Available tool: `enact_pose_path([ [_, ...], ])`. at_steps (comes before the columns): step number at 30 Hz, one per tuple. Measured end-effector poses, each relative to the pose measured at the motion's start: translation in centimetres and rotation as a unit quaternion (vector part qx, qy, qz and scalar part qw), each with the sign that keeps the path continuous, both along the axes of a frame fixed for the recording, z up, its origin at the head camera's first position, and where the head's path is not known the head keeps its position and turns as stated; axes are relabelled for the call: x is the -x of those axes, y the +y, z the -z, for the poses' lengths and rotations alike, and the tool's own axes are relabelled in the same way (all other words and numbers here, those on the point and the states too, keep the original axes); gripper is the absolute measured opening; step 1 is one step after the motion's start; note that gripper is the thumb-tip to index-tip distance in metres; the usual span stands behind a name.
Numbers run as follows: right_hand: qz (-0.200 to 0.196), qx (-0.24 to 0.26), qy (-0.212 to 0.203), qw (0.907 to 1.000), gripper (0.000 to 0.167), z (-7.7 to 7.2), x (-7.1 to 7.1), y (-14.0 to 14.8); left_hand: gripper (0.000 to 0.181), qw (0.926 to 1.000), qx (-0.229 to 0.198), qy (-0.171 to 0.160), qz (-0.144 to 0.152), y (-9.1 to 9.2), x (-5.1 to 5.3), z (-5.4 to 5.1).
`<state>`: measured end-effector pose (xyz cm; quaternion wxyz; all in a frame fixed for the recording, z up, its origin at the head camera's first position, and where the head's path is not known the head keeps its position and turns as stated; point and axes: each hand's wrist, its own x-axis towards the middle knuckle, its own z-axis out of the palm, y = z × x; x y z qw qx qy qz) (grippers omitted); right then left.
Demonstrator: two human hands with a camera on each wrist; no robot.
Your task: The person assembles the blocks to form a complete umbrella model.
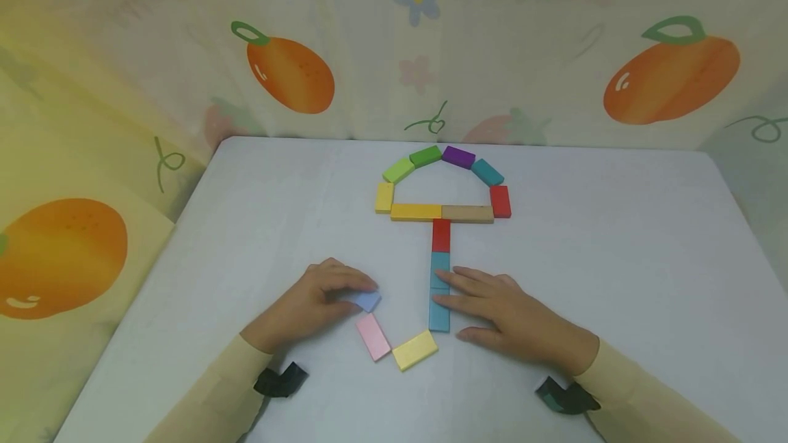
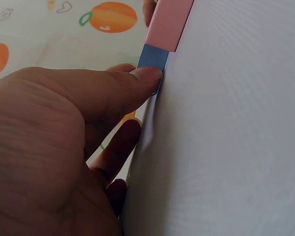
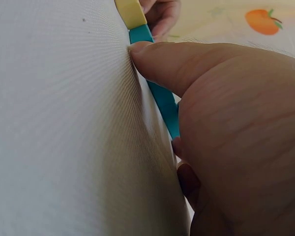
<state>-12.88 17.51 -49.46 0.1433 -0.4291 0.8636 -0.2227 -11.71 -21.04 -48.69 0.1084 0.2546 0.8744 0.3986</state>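
My left hand [image 1: 320,301] pinches a light blue block [image 1: 368,301] between thumb and fingers, low on the white table. One end of that block lies by a pink block [image 1: 373,338]; the left wrist view shows the two ends meeting. A pale yellow block [image 1: 415,350] slants from the pink block toward the foot of a vertical stem. Two blue blocks [image 1: 439,318] and a red block [image 1: 440,234] form this stem. Fingertips of my right hand [image 1: 507,316] rest on the blue blocks, its fingers spread and its thumb on the tabletop side to the right.
Above the stem, a yellow block [image 1: 415,212] and a tan block [image 1: 468,214] make a crossbar. An arch of several colored blocks, with a purple block [image 1: 458,156] near its top, rises over it. A fruit-patterned cloth [image 1: 369,87] hangs behind the table [image 1: 615,238].
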Motion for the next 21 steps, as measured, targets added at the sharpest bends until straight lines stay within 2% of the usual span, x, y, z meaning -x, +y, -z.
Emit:
enact_pose_path([
  [15, -0.002, 0.008, -0.002, 1.0, 0.069, 0.22, -0.28, -0.04, 0.045, 0.9999, -0.002, -0.011, 0.004, -0.18, -0.11, 0.06],
  [21, -0.003, 0.009, -0.001, 1.0, 0.07, 0.28, -0.2, -0.22, 0.049, 0.9991, -0.026, -0.033, 0.003, -0.74, 0.1, 0.47],
])
